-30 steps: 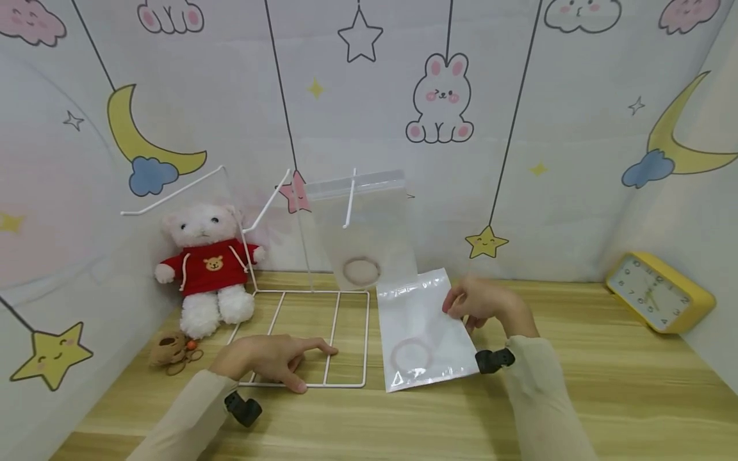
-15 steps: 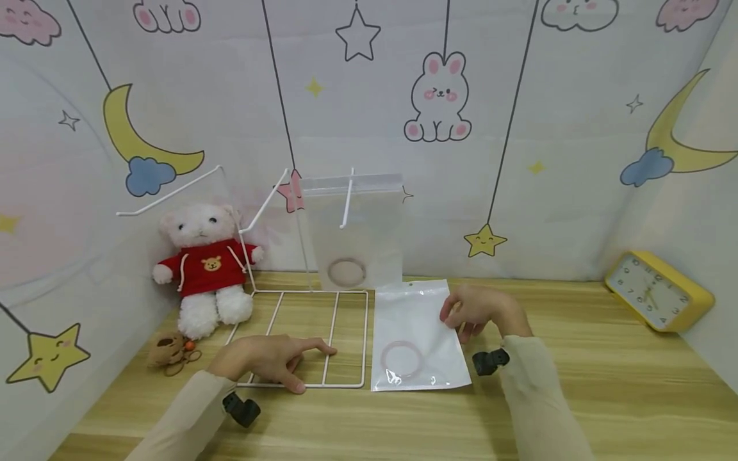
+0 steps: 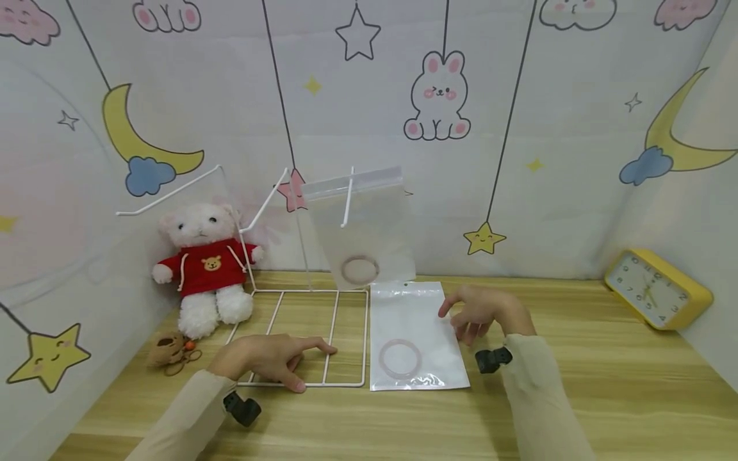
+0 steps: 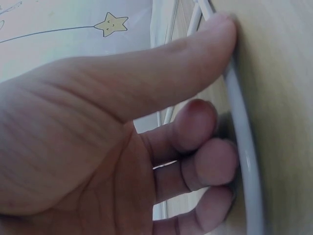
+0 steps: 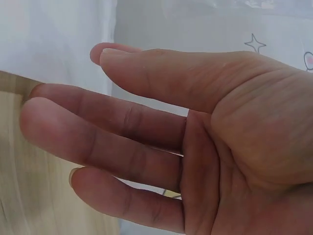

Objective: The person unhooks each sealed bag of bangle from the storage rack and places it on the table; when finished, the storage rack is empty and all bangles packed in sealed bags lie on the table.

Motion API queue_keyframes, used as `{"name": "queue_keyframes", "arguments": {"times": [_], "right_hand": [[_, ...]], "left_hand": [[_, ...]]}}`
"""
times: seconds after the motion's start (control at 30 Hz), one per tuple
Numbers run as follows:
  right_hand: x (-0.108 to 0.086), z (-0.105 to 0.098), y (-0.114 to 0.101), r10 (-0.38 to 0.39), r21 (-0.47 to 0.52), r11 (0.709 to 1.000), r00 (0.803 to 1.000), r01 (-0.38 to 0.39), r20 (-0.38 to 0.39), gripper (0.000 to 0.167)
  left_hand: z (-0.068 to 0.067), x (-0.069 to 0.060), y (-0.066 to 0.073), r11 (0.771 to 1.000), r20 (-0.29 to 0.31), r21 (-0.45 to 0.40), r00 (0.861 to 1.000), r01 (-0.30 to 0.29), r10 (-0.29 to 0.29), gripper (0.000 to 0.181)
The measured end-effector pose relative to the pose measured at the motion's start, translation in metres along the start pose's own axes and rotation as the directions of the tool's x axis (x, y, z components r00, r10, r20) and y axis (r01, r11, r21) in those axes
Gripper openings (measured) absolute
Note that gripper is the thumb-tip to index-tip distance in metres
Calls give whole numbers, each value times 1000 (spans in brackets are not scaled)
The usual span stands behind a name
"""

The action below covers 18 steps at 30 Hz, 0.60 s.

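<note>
White pouch [image 3: 415, 326] on wood-grain tabletop [image 3: 634, 384]; cartoon-print backdrop [image 3: 369, 109] behind.

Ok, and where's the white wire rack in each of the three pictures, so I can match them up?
Head: the white wire rack is left of centre, with the left hand over its base.
Left wrist: one of its wires runs from top to bottom, right of centre, past the thumb.
Right wrist: not visible.
Shared landmark: the wooden tabletop, bottom in head, right in left wrist, lower left in right wrist.
</note>
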State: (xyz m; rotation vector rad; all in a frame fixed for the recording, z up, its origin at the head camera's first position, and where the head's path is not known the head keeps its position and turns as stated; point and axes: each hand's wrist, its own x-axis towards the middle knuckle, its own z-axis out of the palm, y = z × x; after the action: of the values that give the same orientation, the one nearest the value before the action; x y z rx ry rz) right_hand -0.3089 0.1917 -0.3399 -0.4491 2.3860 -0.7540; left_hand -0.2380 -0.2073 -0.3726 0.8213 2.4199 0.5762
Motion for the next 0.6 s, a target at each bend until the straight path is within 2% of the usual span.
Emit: {"name": "queue_keyframes", "arguments": {"times": [0.2, 0.27, 0.33, 0.43, 0.6], "right_hand": [[-2, -1, 1, -28, 18, 999, 1000, 29, -13, 36], [-1, -2, 0, -81, 5, 997, 995, 82, -53, 35], [2, -2, -1, -167, -24, 986, 980, 166, -109, 33], [6, -3, -4, -300, -83, 954, 930, 289, -211, 30], [14, 1, -14, -437, -181, 900, 814, 397, -382, 30]], "left_hand": [[1, 1, -2, 1000, 4, 3, 1000, -3, 3, 66], [2, 1, -3, 1000, 3, 6, 1000, -7, 7, 66], [2, 1, -3, 1000, 0, 7, 1000, -13, 13, 66], [2, 1, -4, 1000, 1, 10, 1000, -16, 16, 66], [1, 1, -4, 1000, 0, 6, 1000, -11, 11, 67]]}}
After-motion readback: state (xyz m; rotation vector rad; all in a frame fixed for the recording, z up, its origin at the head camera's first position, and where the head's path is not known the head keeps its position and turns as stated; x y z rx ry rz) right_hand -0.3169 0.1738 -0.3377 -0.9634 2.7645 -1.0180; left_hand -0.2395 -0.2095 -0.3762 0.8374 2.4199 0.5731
